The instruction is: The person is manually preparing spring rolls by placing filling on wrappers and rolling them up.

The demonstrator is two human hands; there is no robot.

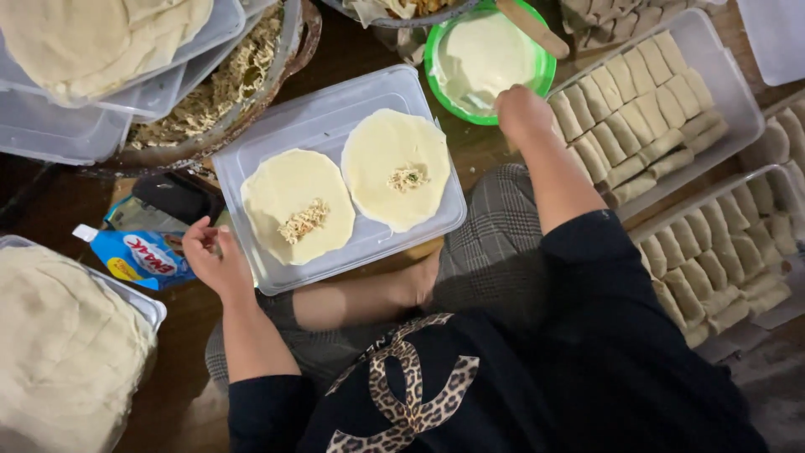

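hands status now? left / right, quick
Left hand: loosely curled beside the clear lid, holding nothing visible.
Right hand: fingers curled at the green bowl; grasp cannot be told.

Dark wooden floor (352,50) carries clear lid (335,126), green bowl (436,42), roll-filled trays (713,75).

Two wrappers (299,204) (396,168) lie side by side on an upturned lid (335,117), each with a little filling (303,221) (408,177) on it. The left hand (215,258) sits at the lid's left edge; the right hand (521,113) is at the rim of the bowl (488,60) behind the lid's right corner. Right of that, trays (708,59) (784,180) hold rows of rolls (641,113) (721,256). A pouch (134,256) lies left of the left hand, a wrapper stack (67,352) in front of it.
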